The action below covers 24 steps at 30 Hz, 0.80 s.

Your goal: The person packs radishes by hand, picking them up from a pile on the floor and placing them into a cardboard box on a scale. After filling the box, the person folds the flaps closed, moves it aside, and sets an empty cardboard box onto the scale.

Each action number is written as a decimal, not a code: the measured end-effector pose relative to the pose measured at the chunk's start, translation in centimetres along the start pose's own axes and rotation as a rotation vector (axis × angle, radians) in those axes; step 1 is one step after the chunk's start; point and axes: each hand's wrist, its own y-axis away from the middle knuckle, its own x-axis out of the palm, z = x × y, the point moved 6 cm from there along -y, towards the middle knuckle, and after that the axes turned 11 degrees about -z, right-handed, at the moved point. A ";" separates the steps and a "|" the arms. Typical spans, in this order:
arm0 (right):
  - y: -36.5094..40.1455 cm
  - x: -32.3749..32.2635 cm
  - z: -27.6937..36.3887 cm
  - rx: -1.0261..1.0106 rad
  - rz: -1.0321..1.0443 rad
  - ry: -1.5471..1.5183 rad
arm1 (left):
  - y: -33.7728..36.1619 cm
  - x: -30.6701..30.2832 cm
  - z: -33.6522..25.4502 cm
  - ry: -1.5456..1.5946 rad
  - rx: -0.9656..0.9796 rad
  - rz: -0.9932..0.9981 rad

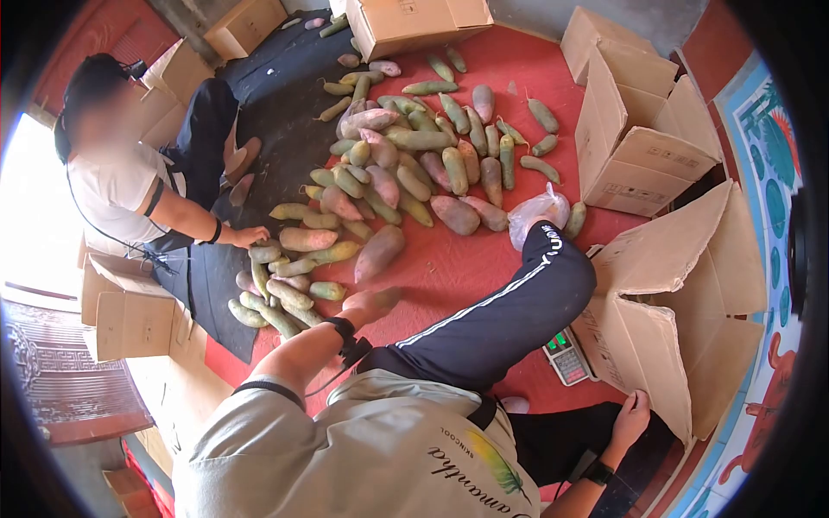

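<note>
My left hand [366, 306] reaches out over the red mat, its fingers closed around a green radish [389, 299], blurred by motion. Just beyond lies a large pinkish radish [379, 253] at the edge of a wide pile of green and reddish radishes [414, 140]. Over at the lower right, my right hand [633, 420] grips the near edge of an open cardboard box [635, 337]. A digital scale [567, 360] with a lit green display sits on the mat between my leg and that box.
Another person sits at the left, a hand [251, 236] on a smaller group of radishes [281, 298]. A second open box [643, 129] stands at the upper right. A closed-looking carton [414, 22] is at the back. My bagged foot [537, 213] rests near the pile.
</note>
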 end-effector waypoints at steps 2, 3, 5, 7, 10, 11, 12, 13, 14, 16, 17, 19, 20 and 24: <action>-0.1 0.2 0.0 -0.008 0.004 -0.001 | 0.8 -1.5 -1.4 0.032 0.019 -0.002; -0.1 0.3 -0.2 -0.007 0.005 -0.001 | 0.9 -1.9 -1.8 0.062 0.042 -0.003; 0.0 0.3 -0.3 -0.005 0.004 -0.001 | 0.4 -1.7 -1.5 0.037 0.038 0.019; 0.0 0.3 -0.4 -0.003 -0.004 -0.002 | -0.1 -0.9 -1.1 0.011 0.036 0.041; 0.1 0.0 -0.2 -0.006 -0.021 0.008 | 0.0 -1.1 -1.3 -0.014 0.024 0.020; 0.1 0.0 -0.3 -0.004 -0.024 0.009 | 0.3 -1.4 -1.6 -0.006 0.020 0.019; 0.2 -0.1 -0.3 -0.004 -0.029 0.014 | 0.7 -1.9 -2.0 0.002 0.017 0.017; 0.2 -0.1 -0.4 -0.004 -0.034 0.018 | 0.9 -2.1 -2.1 0.001 0.022 0.015; 0.2 0.0 -0.4 -0.001 -0.039 0.019 | 1.2 -2.3 -2.3 0.068 0.034 0.006; 0.2 -0.2 -0.1 -0.008 -0.079 -0.016 | 1.5 -2.3 -2.5 0.133 0.055 -0.006; 0.1 -0.4 0.0 -0.002 -0.087 -0.017 | 1.5 -2.2 -2.3 0.122 0.041 -0.012; 0.1 -0.5 0.4 0.013 -0.063 -0.044 | 1.0 -1.7 -1.5 0.107 0.035 -0.025; 0.1 -0.6 0.3 0.021 -0.074 -0.046 | 0.2 -0.6 -0.3 0.189 -0.012 0.022; 0.4 -0.8 0.0 0.046 -0.097 -0.051 | -0.7 0.4 0.6 0.420 -0.122 0.053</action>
